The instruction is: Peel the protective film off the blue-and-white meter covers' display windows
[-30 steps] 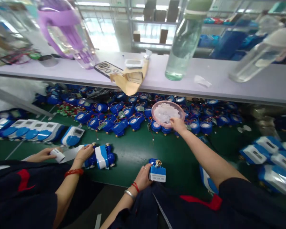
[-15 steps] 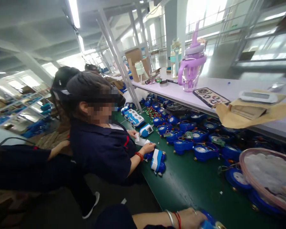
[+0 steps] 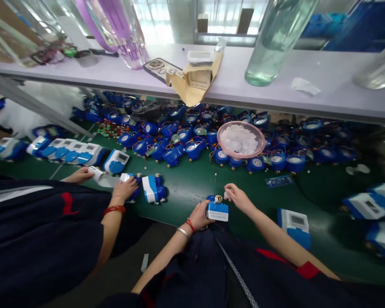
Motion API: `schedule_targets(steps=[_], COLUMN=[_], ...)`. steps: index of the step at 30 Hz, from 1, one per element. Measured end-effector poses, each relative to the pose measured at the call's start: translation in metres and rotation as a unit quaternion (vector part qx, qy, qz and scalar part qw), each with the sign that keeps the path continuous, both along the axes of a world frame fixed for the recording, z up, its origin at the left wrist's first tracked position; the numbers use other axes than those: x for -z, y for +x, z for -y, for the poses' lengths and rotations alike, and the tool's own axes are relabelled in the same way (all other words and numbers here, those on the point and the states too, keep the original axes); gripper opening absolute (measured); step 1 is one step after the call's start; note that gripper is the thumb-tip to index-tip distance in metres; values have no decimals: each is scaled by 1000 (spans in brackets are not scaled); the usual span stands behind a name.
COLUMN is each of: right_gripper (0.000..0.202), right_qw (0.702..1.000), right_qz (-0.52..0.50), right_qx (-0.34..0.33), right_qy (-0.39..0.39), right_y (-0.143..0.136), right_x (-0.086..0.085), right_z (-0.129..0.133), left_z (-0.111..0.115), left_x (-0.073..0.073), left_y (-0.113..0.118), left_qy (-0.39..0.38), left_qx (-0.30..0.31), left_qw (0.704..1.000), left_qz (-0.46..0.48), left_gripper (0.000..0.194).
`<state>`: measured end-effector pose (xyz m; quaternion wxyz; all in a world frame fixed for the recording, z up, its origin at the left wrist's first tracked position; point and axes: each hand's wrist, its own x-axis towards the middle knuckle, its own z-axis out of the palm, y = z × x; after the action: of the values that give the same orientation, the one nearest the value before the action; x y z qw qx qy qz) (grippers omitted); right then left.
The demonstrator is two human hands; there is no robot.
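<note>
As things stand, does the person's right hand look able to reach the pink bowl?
Probably yes: nothing seems to block the way from the right hand to the pink bowl; only blue meters sit at its near rim. The hand pinches a small pale piece, though.

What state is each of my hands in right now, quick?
Left hand: closed on a blue-and-white meter.
Right hand: pinched shut on a small whitish piece.

The person wears a dark navy top (image 3: 195, 273) with red trim (image 3: 308, 270) and grey patterned cord (image 3: 236, 272); at the left hand (image 3: 199, 217), one silver bangle (image 3: 182, 232) and one thin red bracelet (image 3: 190, 225)
</note>
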<state>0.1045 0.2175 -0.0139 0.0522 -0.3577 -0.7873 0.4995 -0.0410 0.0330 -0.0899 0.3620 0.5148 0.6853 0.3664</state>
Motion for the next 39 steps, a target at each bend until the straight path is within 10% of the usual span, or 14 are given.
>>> schedule_targets(steps=[12,24,33,39], right_gripper=[31,19,21,25], right_qw=[987,932,893,934], right_qz=[-38,51,195,125], right_qx=[-119,-243,-199,-198], right_qy=[96,266,353,272], right_y=[-5,-9,-25,-29], right_x=[15,-14,-1,7], right_z=[8,14,26,6], left_z=[0,-2,-3,-2], left_x=[11,11,11,11], left_y=[-2,-1,2,1], left_qy=[13,19,24,19], left_qx=[-8,-6,1,3], left_qw=[999,999,998,998], left_qz=[-31,-36,-53,-66], left_gripper=[86,86,84,84])
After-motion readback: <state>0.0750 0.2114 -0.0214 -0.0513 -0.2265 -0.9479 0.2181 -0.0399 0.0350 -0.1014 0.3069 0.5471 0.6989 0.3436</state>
